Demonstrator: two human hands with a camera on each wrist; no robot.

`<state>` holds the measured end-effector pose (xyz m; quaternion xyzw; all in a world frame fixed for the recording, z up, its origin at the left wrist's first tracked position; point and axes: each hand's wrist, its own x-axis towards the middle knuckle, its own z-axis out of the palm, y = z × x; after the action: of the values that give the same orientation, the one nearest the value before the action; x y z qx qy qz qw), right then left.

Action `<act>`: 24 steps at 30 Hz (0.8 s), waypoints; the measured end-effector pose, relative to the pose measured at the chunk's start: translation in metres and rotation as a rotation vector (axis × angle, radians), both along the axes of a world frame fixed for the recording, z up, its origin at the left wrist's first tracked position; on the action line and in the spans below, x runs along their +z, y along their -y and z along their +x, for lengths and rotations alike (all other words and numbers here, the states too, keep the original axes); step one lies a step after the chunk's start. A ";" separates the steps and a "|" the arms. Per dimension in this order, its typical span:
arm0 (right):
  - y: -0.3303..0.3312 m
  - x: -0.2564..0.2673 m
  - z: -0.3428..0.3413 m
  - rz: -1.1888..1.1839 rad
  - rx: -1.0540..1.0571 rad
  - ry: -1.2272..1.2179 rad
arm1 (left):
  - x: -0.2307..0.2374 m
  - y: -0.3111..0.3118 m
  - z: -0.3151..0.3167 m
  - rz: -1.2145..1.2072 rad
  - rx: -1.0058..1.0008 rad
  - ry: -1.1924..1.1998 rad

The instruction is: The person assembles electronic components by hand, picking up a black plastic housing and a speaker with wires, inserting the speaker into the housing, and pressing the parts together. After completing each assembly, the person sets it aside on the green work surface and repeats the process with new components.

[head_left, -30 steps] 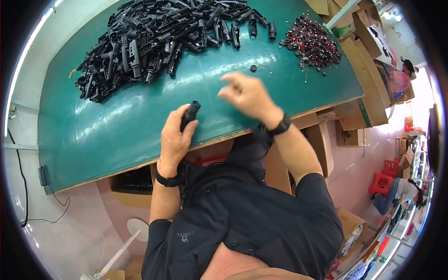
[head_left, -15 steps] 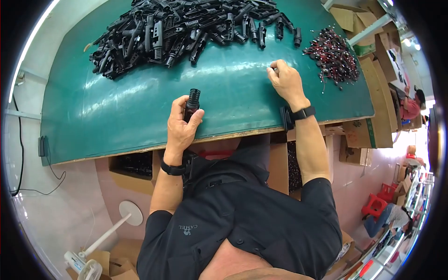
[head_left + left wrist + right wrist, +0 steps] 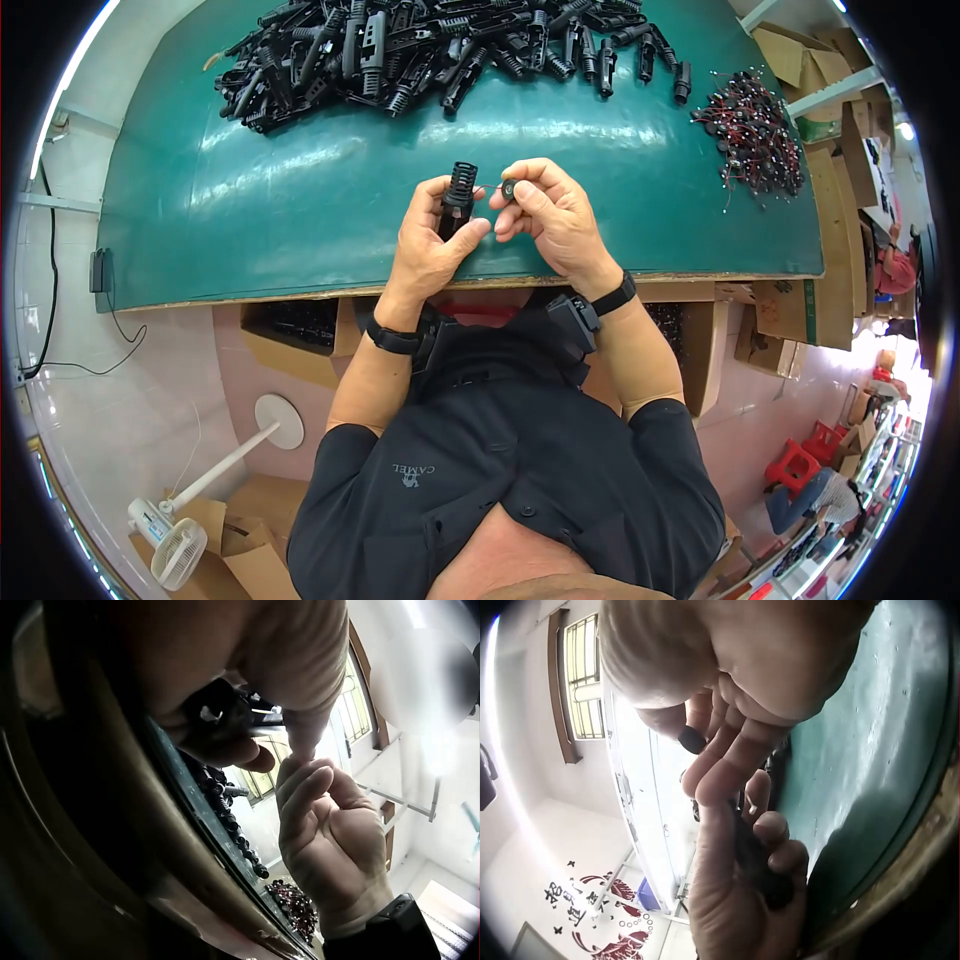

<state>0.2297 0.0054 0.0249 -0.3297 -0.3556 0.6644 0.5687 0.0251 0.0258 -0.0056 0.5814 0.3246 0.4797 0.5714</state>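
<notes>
In the head view the left hand [image 3: 430, 246] grips a black ribbed-ended part [image 3: 459, 192], held upright above the green table. The right hand [image 3: 560, 220] pinches a small round black disc [image 3: 509, 190] between thumb and finger, just right of that part, with a thin wire running from the disc toward it. The right wrist view shows the disc [image 3: 692, 739] at the right hand's [image 3: 735, 660] fingertips and the left hand [image 3: 731, 900] around the black part [image 3: 757, 862]. In the left wrist view, the fingertips of both hands are close together; whether they touch, I cannot tell.
A large heap of similar black parts [image 3: 400, 50] lies at the table's back. To its right is a pile of wired discs [image 3: 750, 135]. The green table's [image 3: 250, 240] front edge runs just before the body. Cardboard boxes [image 3: 790, 300] stand right of and below the table.
The right hand has come back left from the table's right part to beside the black part, with a disc now visible in its fingers. The head view has shifted.
</notes>
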 end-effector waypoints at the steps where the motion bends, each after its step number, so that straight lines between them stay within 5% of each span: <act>1: 0.000 0.001 -0.003 -0.013 0.019 -0.067 | 0.000 0.000 -0.001 -0.001 0.002 -0.002; 18: 0.005 0.010 0.024 0.073 -0.063 0.232 | 0.005 0.005 -0.012 -0.014 -0.006 -0.123; 24: 0.020 0.034 -0.001 0.552 -0.294 0.317 | 0.000 0.011 -0.008 0.136 0.057 -0.149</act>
<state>0.2285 -0.0151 0.0588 -0.3101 -0.5545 0.3948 0.6637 0.0176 0.0148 -0.0052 0.6433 0.3493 0.4721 0.4912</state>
